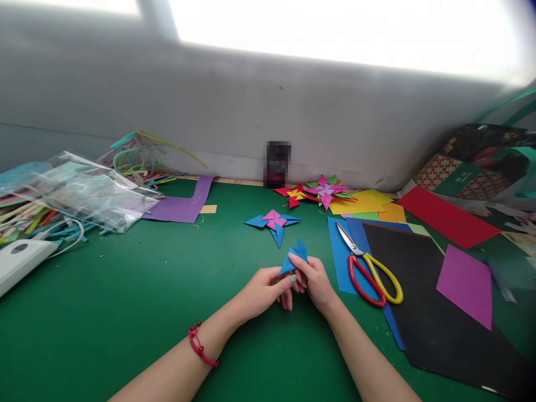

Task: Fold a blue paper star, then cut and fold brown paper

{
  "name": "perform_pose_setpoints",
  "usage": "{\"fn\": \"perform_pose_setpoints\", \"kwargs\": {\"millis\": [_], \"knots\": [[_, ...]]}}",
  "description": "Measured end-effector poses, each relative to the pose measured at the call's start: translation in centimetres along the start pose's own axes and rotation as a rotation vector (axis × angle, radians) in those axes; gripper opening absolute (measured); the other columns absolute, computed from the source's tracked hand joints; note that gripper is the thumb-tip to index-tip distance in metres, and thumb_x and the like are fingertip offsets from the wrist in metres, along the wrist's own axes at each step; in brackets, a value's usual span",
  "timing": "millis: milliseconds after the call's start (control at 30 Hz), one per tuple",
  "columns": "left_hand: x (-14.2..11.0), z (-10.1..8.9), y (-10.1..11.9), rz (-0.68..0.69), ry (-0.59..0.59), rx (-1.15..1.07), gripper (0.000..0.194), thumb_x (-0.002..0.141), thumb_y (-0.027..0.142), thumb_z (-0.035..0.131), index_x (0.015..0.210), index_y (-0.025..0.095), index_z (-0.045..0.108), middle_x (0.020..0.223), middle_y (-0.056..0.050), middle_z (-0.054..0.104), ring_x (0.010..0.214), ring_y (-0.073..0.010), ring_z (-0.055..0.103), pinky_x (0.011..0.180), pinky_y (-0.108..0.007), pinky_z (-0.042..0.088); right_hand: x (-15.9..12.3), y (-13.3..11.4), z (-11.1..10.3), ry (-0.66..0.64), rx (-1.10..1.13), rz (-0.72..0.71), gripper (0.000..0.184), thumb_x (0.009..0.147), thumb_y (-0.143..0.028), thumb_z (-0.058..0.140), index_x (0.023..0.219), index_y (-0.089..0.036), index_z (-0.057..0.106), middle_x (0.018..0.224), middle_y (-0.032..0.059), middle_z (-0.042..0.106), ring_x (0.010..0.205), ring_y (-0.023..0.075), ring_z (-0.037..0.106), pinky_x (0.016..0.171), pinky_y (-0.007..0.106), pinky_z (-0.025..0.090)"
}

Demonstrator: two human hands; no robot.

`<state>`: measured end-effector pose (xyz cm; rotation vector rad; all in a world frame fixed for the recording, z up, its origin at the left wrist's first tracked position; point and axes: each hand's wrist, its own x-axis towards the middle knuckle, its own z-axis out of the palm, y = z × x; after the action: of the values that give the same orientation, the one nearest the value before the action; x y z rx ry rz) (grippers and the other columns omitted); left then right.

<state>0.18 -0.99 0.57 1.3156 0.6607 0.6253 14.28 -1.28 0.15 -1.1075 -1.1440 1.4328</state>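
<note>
A small folded piece of blue paper is held between my two hands above the green table. My right hand pinches it from the right with the thumb on top. From the left, my left hand grips its lower edge, thumb and fingers pressed together. Just beyond my hands lies a folded paper star with a pink centre and blue points. Further back rest a red and yellow paper star and a pink and green one.
Scissors with red and yellow handles lie on blue and black sheets at the right. Purple and red paper lie nearby. At the left are a clear plastic bag, paper strips and a white device. A wall stands behind.
</note>
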Motion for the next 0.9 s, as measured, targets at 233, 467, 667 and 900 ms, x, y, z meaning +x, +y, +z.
{"fn": "perform_pose_setpoints", "kwargs": {"millis": [233,467,667,900], "knots": [[0.08,-0.08,-0.01,-0.031,0.024,0.006,0.039,0.086,0.042,0.036,0.074,0.012,0.057,0.049,-0.003,0.058,0.046,-0.0114,0.053,0.050,-0.021,0.040,0.04,0.31,-0.41,0.137,0.048,-0.096,0.050,0.080,-0.035,0.051,0.036,-0.019,0.033,0.031,-0.0068,0.028,0.029,0.0058,0.030,0.035,0.023,0.020],[0.05,-0.04,0.40,-0.028,0.039,-0.005,0.037,0.085,0.041,0.038,0.073,0.012,0.057,0.049,-0.003,0.059,0.045,-0.0117,0.053,0.050,-0.021,0.040,-0.06,0.16,-0.37,0.137,-0.025,-0.090,0.049,0.079,-0.039,0.051,0.037,-0.019,0.034,0.033,-0.0062,0.030,0.030,0.0061,0.031,0.036,0.023,0.023],[-0.13,-0.14,0.44,-0.019,0.038,-0.025,0.038,0.086,0.039,0.036,0.069,0.012,0.057,0.046,-0.003,0.059,0.045,-0.0120,0.053,0.053,-0.022,0.039,-0.08,0.12,-0.26,0.134,-0.026,-0.102,0.049,0.080,-0.037,0.051,0.037,-0.019,0.035,0.032,-0.0062,0.031,0.030,0.0060,0.031,0.036,0.024,0.023],[-0.31,-0.08,0.57,-0.022,0.035,-0.032,0.040,0.086,0.039,0.036,0.066,0.012,0.057,0.045,-0.004,0.059,0.044,-0.0128,0.054,0.053,-0.023,0.040,-0.17,-0.06,-0.13,0.125,-0.041,-0.086,0.050,0.080,-0.038,0.051,0.037,-0.019,0.036,0.032,-0.0061,0.031,0.030,0.0061,0.031,0.036,0.024,0.022]]}}
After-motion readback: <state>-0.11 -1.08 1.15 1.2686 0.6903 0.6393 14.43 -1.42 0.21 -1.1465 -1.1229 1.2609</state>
